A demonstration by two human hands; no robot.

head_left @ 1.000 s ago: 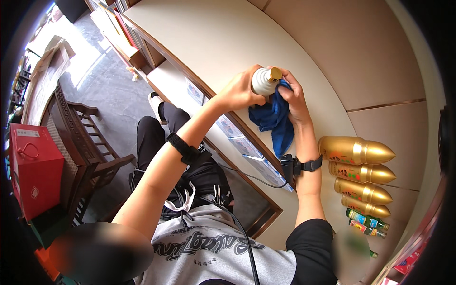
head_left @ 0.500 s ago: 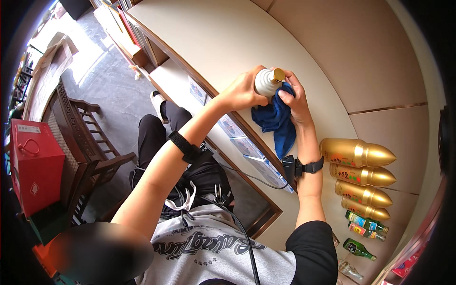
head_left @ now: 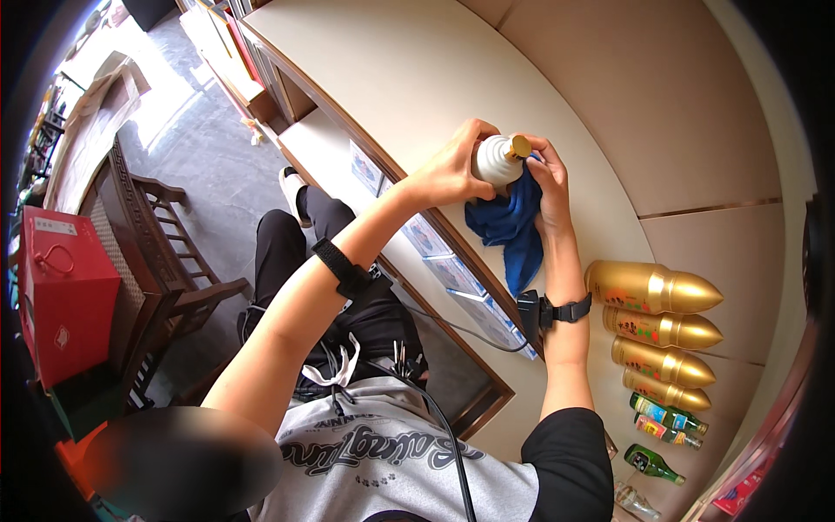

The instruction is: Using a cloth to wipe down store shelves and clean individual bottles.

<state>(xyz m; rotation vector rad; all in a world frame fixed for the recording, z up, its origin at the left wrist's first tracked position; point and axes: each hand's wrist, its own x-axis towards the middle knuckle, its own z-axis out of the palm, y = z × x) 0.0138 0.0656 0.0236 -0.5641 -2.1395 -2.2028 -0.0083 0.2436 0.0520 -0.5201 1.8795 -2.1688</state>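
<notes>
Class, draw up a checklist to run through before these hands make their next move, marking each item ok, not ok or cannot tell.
1. Left hand gripping the white bottle: ok.
2. Blue cloth in the right hand, beside the bottle: ok.
3. Gold cap on the bottle: ok; how tight, cannot tell.
4. Cloth gathered up fully in the hand: not ok, part hangs loose.
5. Right wrist strap clear of the nearest gold bottle: cannot tell, they look very close.

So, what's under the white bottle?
Blue cloth shows just below the bottle, in the grip of the right hand. The bottle's base and whatever lies directly beneath are covered, so I can't tell how far the cloth reaches.
</notes>
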